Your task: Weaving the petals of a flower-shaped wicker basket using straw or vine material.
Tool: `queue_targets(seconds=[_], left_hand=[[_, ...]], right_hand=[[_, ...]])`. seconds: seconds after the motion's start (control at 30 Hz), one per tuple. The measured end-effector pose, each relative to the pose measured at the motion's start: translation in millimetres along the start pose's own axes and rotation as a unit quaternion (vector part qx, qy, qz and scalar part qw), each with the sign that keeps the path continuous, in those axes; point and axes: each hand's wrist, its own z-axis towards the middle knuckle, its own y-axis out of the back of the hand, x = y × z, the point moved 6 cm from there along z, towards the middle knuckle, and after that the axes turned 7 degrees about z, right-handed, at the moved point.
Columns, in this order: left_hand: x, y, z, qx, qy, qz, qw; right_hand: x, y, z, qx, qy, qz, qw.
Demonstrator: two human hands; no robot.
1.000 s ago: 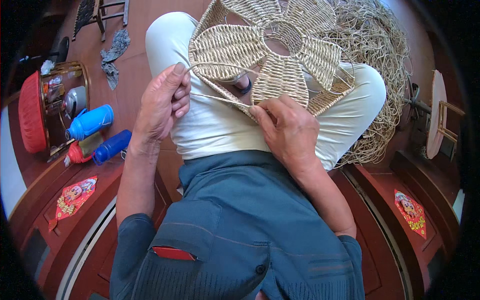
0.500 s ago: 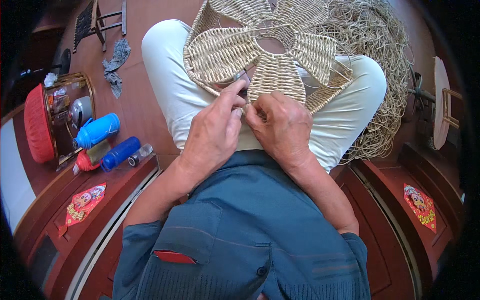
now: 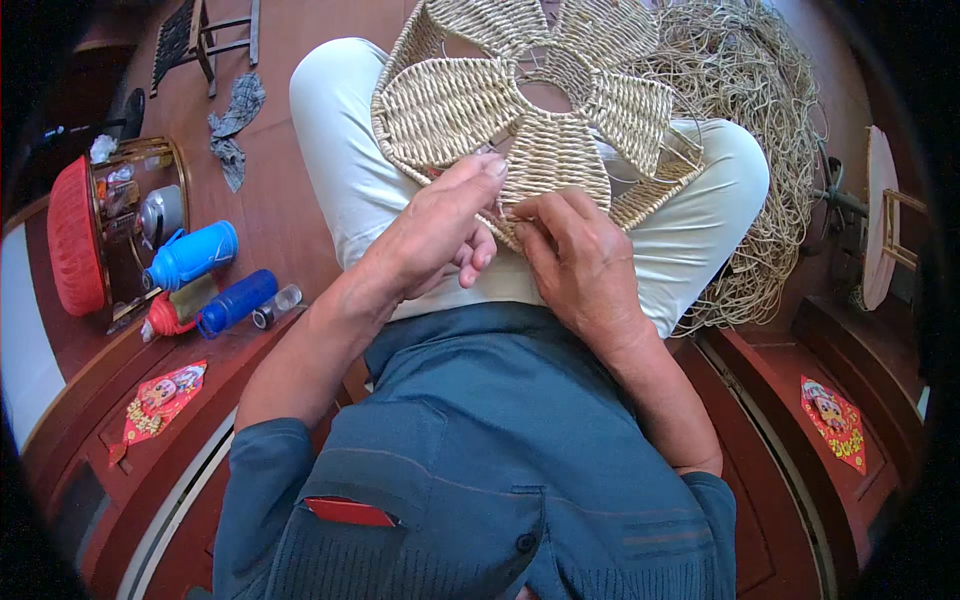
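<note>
Basically, both hands pinched the woven flower mat (image 3: 530, 110) at its near petal: left hand (image 3: 440, 230), right hand (image 3: 580, 260). It looked light, stiff, slightly springy; best held by its rim.

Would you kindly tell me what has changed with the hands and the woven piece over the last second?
The left hand let go of the strand it was pulling out to the left and moved right, to the lower edge of the woven flower piece, beside the right hand. The right hand stayed at that edge, the piece stayed on the lap, and the blue bottles stayed on the floor.
</note>
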Motion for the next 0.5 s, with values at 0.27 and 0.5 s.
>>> queue_targets(seconds=[0.27, 0.5], left_hand=[[4, 4, 3, -0.025, 0.001, -0.015, 1.0], [10, 7, -2, -0.072, -0.106, 0.202, 0.971]], right_hand=[[-3, 1, 10, 0.058, -0.066, -0.005, 0.996], [7, -11, 14, 0.111, -0.022, -0.122, 0.986]])
